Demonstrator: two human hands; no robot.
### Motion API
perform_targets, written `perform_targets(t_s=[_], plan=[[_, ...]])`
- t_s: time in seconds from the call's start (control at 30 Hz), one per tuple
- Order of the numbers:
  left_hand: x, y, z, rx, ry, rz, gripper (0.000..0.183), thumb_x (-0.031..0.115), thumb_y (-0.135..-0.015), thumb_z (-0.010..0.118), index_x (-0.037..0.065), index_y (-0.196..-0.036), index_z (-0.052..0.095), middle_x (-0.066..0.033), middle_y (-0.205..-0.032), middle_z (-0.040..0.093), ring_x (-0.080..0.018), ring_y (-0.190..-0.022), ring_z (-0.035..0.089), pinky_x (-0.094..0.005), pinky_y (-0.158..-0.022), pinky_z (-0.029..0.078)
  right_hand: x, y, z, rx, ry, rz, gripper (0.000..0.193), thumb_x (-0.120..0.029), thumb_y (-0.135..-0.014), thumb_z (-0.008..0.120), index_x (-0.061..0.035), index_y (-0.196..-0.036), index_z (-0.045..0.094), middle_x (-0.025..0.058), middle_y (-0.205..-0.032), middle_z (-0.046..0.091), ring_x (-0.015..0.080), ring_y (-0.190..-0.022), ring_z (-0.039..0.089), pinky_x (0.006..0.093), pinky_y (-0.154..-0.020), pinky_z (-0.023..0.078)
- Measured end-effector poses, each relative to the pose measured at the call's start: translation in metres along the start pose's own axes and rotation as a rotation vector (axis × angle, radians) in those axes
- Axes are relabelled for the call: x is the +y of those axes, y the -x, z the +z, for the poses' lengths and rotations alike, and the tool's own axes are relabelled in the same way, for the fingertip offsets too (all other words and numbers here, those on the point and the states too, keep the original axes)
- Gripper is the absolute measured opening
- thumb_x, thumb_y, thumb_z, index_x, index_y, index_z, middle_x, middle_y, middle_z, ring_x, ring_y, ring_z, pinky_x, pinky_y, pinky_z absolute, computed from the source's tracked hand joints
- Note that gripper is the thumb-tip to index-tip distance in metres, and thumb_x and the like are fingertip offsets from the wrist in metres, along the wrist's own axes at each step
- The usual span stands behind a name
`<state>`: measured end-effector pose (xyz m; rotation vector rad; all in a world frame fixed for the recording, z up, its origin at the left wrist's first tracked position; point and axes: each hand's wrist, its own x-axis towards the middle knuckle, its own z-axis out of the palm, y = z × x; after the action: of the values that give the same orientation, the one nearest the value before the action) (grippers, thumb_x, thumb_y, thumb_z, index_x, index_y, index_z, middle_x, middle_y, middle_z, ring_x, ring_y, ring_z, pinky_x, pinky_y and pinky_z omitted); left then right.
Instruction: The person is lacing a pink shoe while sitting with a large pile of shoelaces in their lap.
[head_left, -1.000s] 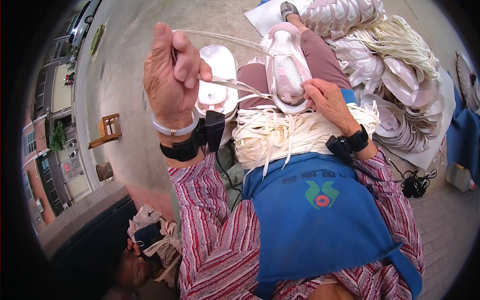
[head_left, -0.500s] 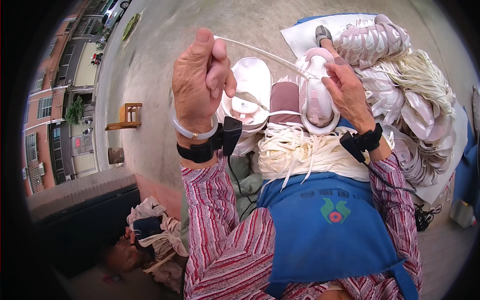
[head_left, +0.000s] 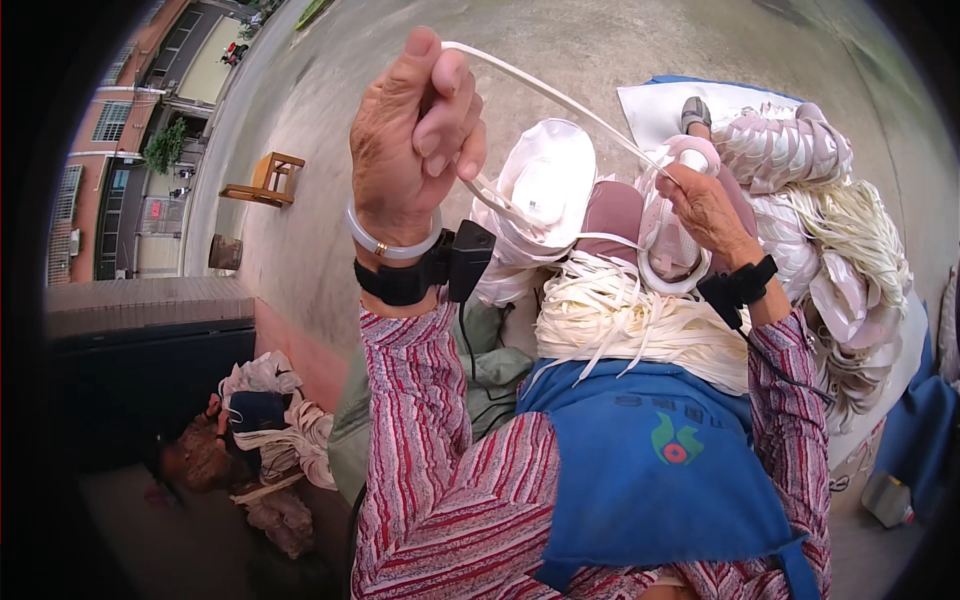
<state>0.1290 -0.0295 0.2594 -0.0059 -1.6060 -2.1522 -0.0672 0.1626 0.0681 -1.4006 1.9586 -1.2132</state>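
Note:
My left hand is raised, its fingers closed on a flat cream shoelace. The lace runs from it in an arc to my right hand, whose fingertips pinch it. That hand is just above a white-and-pink shoe upper on my lap. Below the left hand, a loose end of lace hangs towards another white shoe upper, which lies open side up. A thick bundle of cream laces is draped across my lap over the blue apron.
To the right, stacked shoe uppers and a hank of laces lie on a white sheet. A wooden stool stands on the concrete at left. At lower left, another person is beside a pile of pale material.
My right hand has come up off the shoe upper and closed its fingertips on the lace. The left hand keeps its grip. The whole view has shifted and turned somewhat.

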Motion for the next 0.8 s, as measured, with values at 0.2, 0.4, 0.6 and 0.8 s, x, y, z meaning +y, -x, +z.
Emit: perform_targets(t_s=[0.2,0.4,0.6,0.8], plan=[[-0.018,0.008,-0.020,0.110,-0.016,-0.067,0.039,0.037,-0.102,0.045,0.006,-0.083,0.057,0.0065,-0.050,0.036,-0.0039,-0.038,0.031,-0.0227,-0.038,0.040,-0.048,-0.006,-0.020,0.119,-0.005,-0.078,0.015,-0.014,-0.098,0.049,-0.0021,-0.097,0.058,0.0117,-0.074,0.060,0.0206,-0.072,0.059,0.0337,-0.064,0.046],[-0.062,0.011,-0.023,0.036,-0.183,-0.395,0.037,0.036,-0.100,0.050,0.004,-0.082,0.058,0.0069,-0.051,0.038,-0.0021,-0.040,0.033,-0.0211,-0.040,0.043,-0.084,0.012,-0.068,0.240,-0.055,-0.187,0.020,-0.015,-0.097,0.048,0.0009,-0.101,0.059,0.0101,-0.077,0.062,0.0185,-0.070,0.057,0.0304,-0.065,0.046],[-0.108,0.010,-0.023,-0.116,-0.129,-0.591,0.033,0.033,-0.098,0.054,0.005,-0.081,0.060,0.0056,-0.058,0.042,-0.0024,-0.047,0.038,-0.0210,-0.046,0.048,-0.099,0.026,-0.092,0.392,-0.206,-0.197,0.026,-0.021,-0.101,0.048,0.0001,-0.101,0.063,-0.0001,-0.070,0.056,0.0056,-0.065,0.050,0.0210,-0.055,0.040],[-0.136,0.008,-0.023,-0.066,-0.059,-0.650,0.033,0.034,-0.096,0.056,0.004,-0.083,0.061,0.0037,-0.059,0.045,-0.0061,-0.049,0.045,-0.0239,-0.050,0.051,-0.103,0.033,-0.121,0.442,-0.449,-0.147,0.026,-0.020,-0.101,0.049,0.0027,-0.110,0.059,-0.0030,-0.071,0.048,0.0014,-0.055,0.036,0.0169,-0.047,0.028]])
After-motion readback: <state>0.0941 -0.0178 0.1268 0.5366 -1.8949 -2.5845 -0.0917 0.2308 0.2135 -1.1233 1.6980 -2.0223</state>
